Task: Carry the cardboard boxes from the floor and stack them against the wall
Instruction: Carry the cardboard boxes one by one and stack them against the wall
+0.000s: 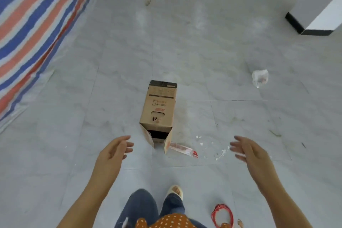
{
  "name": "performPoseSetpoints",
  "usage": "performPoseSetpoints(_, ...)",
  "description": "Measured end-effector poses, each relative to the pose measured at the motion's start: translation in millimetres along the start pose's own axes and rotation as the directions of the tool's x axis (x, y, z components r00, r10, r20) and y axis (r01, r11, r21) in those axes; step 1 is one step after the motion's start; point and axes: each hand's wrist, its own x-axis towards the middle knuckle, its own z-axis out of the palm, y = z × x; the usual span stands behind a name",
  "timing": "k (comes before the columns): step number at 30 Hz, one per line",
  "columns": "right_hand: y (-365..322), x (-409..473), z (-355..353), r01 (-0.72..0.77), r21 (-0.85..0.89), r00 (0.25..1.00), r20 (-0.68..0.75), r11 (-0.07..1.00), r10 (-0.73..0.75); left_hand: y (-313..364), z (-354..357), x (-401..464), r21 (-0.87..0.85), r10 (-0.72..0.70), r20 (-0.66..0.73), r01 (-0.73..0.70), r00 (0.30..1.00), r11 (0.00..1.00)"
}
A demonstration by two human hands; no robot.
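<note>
Your left hand [115,151] and right hand [249,152] hang loosely spread, holding nothing. One box [158,112] lies beyond and between your fingertips; one wrapper [183,149] touches it.

- Single view: head-worn wide-angle camera, looking forward and steeply down onto the tiled floor [185,52].
- Bottom edge takes in the wearer's own legs and both forearms.
- Mid-frame, near: cardboard box [159,111].
- Upper corners, farther: striped tarpaulin [33,16] at left, wall corner [320,5] at right.
- No second view; no overlap to report.
</note>
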Motion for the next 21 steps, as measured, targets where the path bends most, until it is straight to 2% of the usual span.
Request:
performPoseSetpoints(4, -38.7, 81.6, 13.0, 0.07, -0.042, 0.995, 0.074, 0.997, -0.067, -0.1, 32.4, 42.3, -0.007, -0.085, 0.017, 0.086, 0.996, 0.996)
performPoseSetpoints(7, -58.9, 132.1, 42.0, 0.08, -0.082, 0.989, 0.134, 0.993, -0.069, -7.1, 46.2, 82.4, 0.014, -0.175, 0.015, 0.175, 0.984, 0.985)
performPoseSetpoints(11, -77.4, 186.8, 87.7, 0.102, -0.172, 0.965, 0.255, 0.98, -0.056, -13.6, 48.5, 141.0, -0.059, -0.306, -0.026, 0.304, 0.952, 0.951)
performPoseSetpoints(15, -99.1, 240.4, 123.7, 0.168, -0.324, 0.915, 0.404, 0.931, -0.025, -11.7, 51.0, 192.0, -0.154, -0.432, -0.063, 0.419, 0.9, 0.895)
performPoseSetpoints(21, -119.2, 324.7, 174.7, 0.23, -0.427, 0.816, 0.574, 0.874, 0.066, -16.9, 68.3, 240.4, -0.242, -0.547, -0.142, 0.507, 0.825, 0.827)
